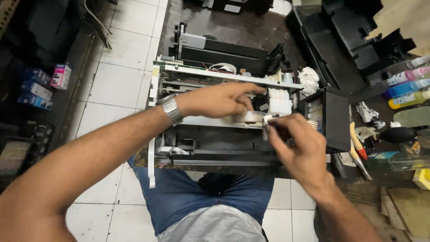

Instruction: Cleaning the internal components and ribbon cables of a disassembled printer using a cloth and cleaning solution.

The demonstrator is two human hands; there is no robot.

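Closest to me, below everything else, are my grey shirt (215, 226) and blue jeans (188, 195), with white floor tiles (107, 112) on either side of my legs. Just above my lap sits the opened printer (219, 112), its cover off, and both my hands work over its middle.

My left hand (219, 99) reaches in from the left, a metal watch (171, 109) on the wrist. Its fingers curl down and close on the loop of flat white ribbon cable (248, 117) that lies right under my palm; how firmly they pinch it I cannot tell, since my knuckles hide the tips. My right hand (298, 145) comes in from below and to the right, thumb and forefinger pressed together on a small white piece (267, 120) at the end of that same cable, just beside my left fingertips. The two hands nearly touch there.

Just beyond my left fingers stands the white cartridge block (280, 101) of the printer, and farther past it runs the pale metal rail (228, 75). Off to the right of my right hand a black tray part (337, 118) stands upright, then a red-handled screwdriver (358, 143) and, well beyond, coloured ink bottles (407, 85). Far to the left of my left forearm, small boxes (42, 87) lie on a dark mat.
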